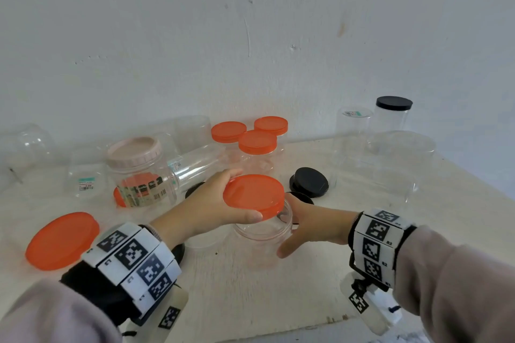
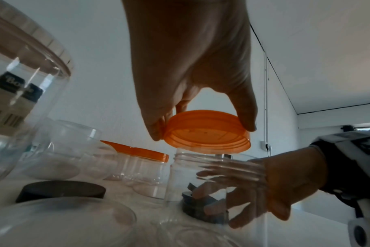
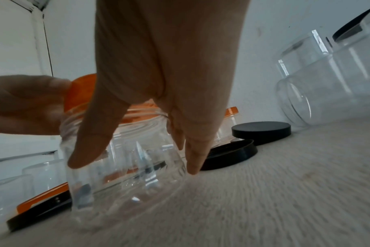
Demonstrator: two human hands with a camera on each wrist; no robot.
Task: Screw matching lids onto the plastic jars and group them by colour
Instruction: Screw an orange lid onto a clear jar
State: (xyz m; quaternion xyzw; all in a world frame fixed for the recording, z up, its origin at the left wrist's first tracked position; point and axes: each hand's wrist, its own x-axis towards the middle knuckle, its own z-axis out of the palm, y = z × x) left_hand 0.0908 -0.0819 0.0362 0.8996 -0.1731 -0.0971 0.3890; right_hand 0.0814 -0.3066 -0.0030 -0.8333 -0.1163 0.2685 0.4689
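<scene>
The left hand (image 1: 211, 203) pinches an orange lid (image 1: 254, 195) by its rim, tilted just above the mouth of a clear jar (image 1: 263, 231) (no contact visible between them). The right hand (image 1: 315, 224) wraps the jar, which stands on the table (image 1: 278, 292) near two black lids (image 1: 310, 181).
</scene>
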